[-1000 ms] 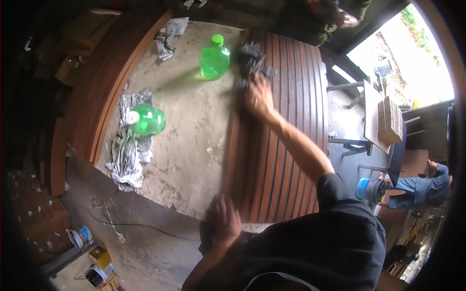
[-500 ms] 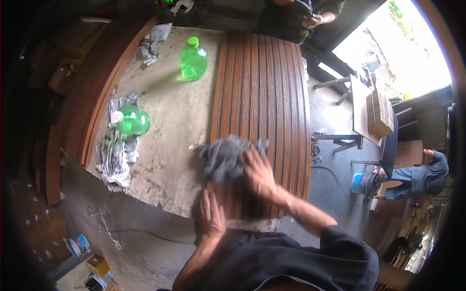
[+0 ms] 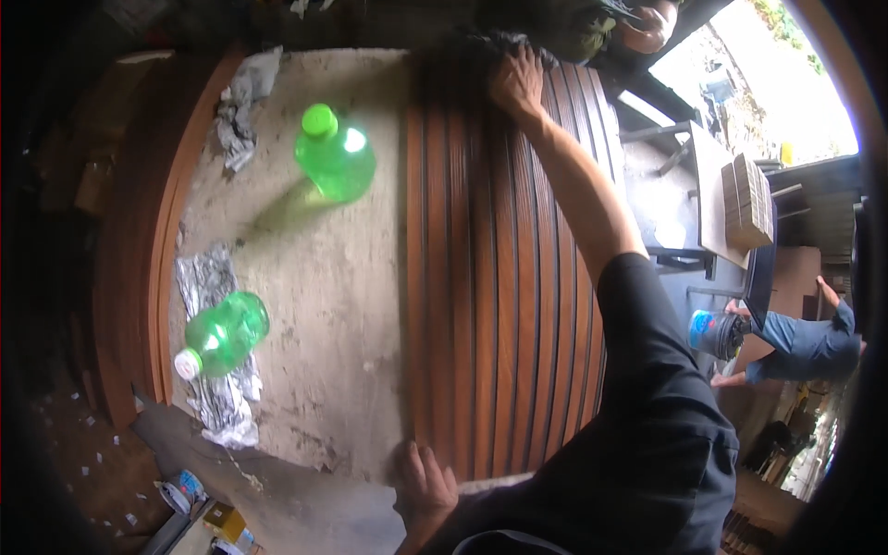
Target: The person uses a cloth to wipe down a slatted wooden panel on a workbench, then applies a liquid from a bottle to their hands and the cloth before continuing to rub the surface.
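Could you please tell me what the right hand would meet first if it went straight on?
The right hand would probably meet the dark cloth bunched at its fingertips; beyond that, it is too dark to judge depth.

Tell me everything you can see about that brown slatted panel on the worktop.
The brown slatted panel looks like wood or a wood-grain finish, with long raised strips divided by narrow dark grooves. It lies flat on the pale, stained worktop, strips running away from the person. The right hand presses a dark cloth at its shadowed far end. The left hand is at its near left corner; contact is unclear. The dark sleeve hides its near right part.
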A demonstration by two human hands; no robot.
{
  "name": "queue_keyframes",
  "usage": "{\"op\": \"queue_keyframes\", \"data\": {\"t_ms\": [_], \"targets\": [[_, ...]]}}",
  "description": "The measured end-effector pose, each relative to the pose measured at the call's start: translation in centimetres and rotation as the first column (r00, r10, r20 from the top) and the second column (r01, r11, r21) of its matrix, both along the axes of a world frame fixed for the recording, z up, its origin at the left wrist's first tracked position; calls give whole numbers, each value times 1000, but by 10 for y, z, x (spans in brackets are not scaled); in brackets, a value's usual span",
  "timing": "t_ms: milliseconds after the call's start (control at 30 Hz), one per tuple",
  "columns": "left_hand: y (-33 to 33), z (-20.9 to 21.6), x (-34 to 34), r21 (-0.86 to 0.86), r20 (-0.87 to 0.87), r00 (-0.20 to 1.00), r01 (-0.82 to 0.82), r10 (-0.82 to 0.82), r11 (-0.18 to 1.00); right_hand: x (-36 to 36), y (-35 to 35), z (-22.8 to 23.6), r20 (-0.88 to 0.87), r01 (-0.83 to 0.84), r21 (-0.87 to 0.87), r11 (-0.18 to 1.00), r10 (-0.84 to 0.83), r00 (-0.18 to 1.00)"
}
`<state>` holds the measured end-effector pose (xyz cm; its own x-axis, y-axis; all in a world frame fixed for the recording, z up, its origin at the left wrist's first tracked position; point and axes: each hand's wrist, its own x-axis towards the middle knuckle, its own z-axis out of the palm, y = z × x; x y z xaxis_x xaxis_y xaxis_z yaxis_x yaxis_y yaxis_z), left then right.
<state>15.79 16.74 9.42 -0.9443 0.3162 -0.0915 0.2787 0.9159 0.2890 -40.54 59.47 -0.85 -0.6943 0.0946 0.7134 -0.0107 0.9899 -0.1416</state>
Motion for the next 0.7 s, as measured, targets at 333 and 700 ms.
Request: {"op": "queue_keyframes", "data": {"t_ms": [333, 700], "targets": [[8, -7, 1, 134, -133, 989, -48, 66, 990, 242, -75, 9, 326, -242, -8, 970, 231, 917], [11, -19, 6, 258, -274, 959, -4, 77, 966, 586, -177, -24, 653, -337, -155, 929, 352, 671]]}}
